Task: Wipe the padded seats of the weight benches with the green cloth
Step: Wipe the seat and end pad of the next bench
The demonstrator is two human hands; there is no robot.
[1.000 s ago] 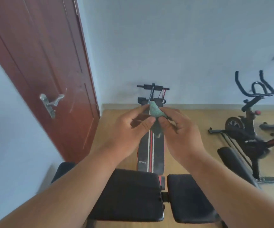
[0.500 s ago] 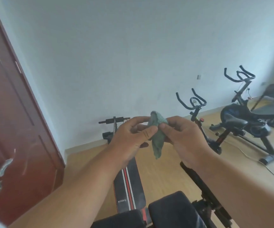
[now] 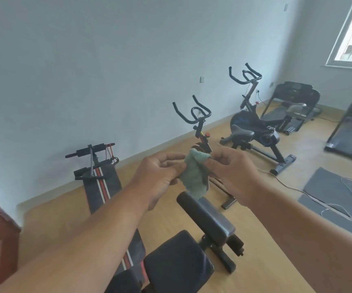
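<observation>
Both hands held the green cloth up over the benches.

Nearest lay a black padded seat (image 3: 177, 259), with an angled bench pad (image 3: 206, 216) beyond it. Above them the left hand (image 3: 158, 176) and right hand (image 3: 232, 172) each pinched the bunched green cloth (image 3: 194, 178). Farther off stood a striped sit-up bench (image 3: 101, 187), two exercise bikes (image 3: 253, 125) and treadmills (image 3: 293, 104).

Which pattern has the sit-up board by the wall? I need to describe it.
The sit-up board is black with red and white stripes lengthwise, in the head view.
</observation>
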